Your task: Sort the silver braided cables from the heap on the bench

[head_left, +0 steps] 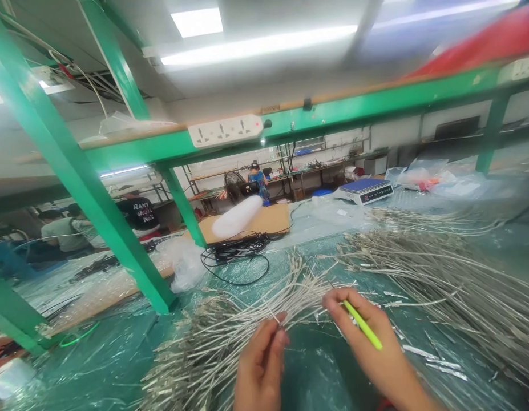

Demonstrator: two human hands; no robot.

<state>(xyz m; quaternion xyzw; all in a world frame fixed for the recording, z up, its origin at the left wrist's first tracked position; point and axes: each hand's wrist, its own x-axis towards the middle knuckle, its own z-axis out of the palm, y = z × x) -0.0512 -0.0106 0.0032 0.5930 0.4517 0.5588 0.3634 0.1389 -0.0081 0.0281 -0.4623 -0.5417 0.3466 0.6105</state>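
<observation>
At the front middle of the head view, my left hand is closed in a pinch, with what looks like the end of one thin silvery cable between thumb and forefinger. To its right, my right hand is closed around a slim, bright yellow-green pen-like tool. The tool's tip points away from me; its exact kind is not clear. Just beyond and left of both hands lies a loose heap of silvery cables. A second, larger bundle of cables spreads out on the right.
Plastic film covers the green tabletop. Silvery scraps lie on the right. Farther back are a coiled black cable, a white foam roll and a weighing scale. A green metal frame rises at the left.
</observation>
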